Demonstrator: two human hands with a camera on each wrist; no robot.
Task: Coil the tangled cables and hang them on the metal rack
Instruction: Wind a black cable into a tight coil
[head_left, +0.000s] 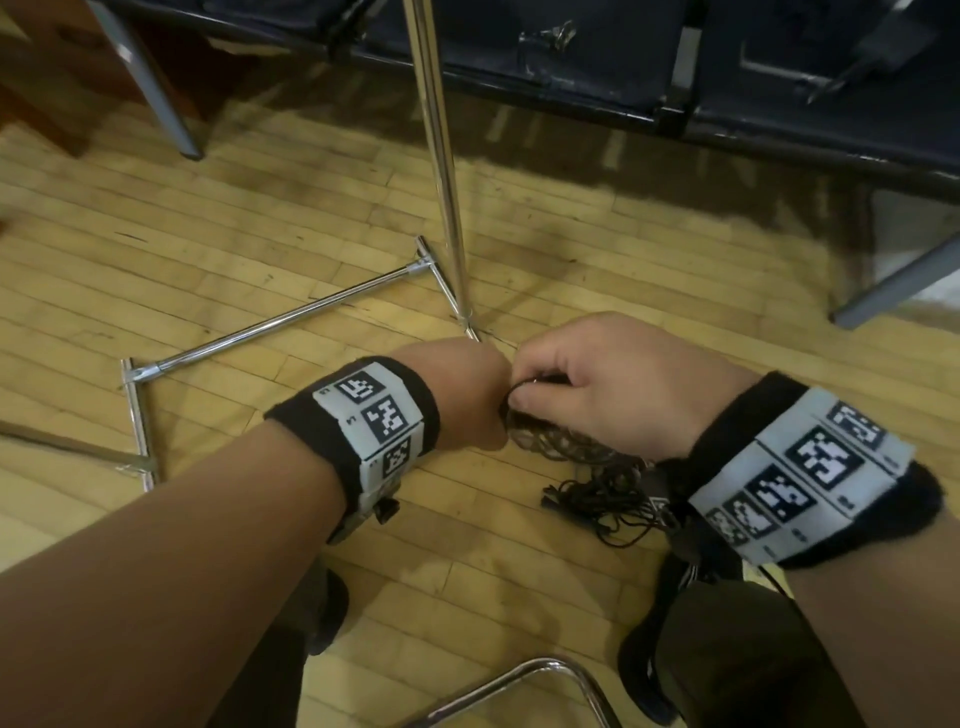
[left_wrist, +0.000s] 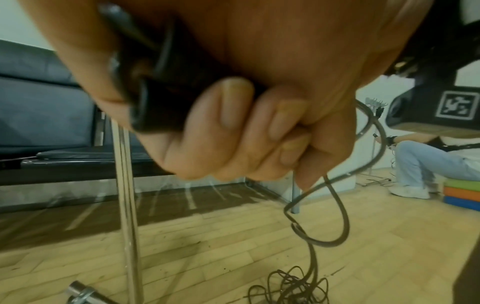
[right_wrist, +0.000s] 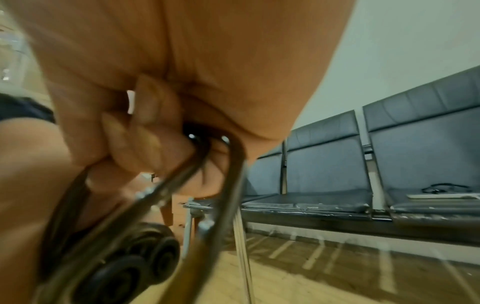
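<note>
My left hand (head_left: 467, 395) is curled into a fist around a bundle of coiled dark cable (head_left: 561, 441); in the left wrist view its fingers (left_wrist: 233, 131) close over black loops (left_wrist: 153, 98). My right hand (head_left: 597, 384) meets it from the right and pinches a cable strand (right_wrist: 233, 185) at the top of the coil. A loose strand (left_wrist: 342, 216) hangs down to a tangled pile of cable (head_left: 608, 499) on the floor under my right wrist. The chrome rack's upright pole (head_left: 441, 171) and its base bars (head_left: 280, 322) stand just beyond my hands.
A row of dark padded seats (head_left: 571, 67) lines the far side of the wooden floor (head_left: 234, 234), with grey legs (head_left: 893, 280) at the right. A chrome chair frame (head_left: 545, 675) curves near my feet. Another person (left_wrist: 428, 160) sits at the far right in the left wrist view.
</note>
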